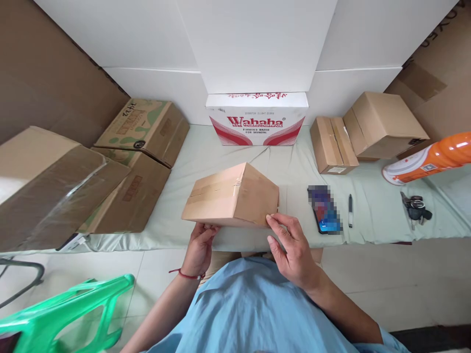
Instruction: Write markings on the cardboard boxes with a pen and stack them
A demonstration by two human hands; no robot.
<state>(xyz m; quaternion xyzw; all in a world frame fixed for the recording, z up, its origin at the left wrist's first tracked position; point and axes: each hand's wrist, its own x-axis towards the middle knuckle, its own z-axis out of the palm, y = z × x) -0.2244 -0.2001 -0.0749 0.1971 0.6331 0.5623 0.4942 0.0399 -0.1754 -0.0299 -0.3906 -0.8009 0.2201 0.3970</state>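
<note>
A small brown cardboard box point(255, 196), with tape along its top, is in front of me near the table's front edge. Its near side looks tilted up. My left hand point(200, 245) is closed under the box's lower left edge, its fingers partly hidden beneath it. At the lower right corner, my right hand point(292, 245) touches the cardboard with its fingertips, the thumb held apart and lower. To the right of that hand lie a phone point(324, 211) with a blurred screen and a pen point(350, 211).
A Wahaha water carton point(257, 122) stands at the back. Larger boxes point(147, 127) are stacked left; smaller boxes point(333, 147) stand right, near an orange bottle point(430, 157) and keys point(415, 207). A green stool point(66, 304) is on the floor at left.
</note>
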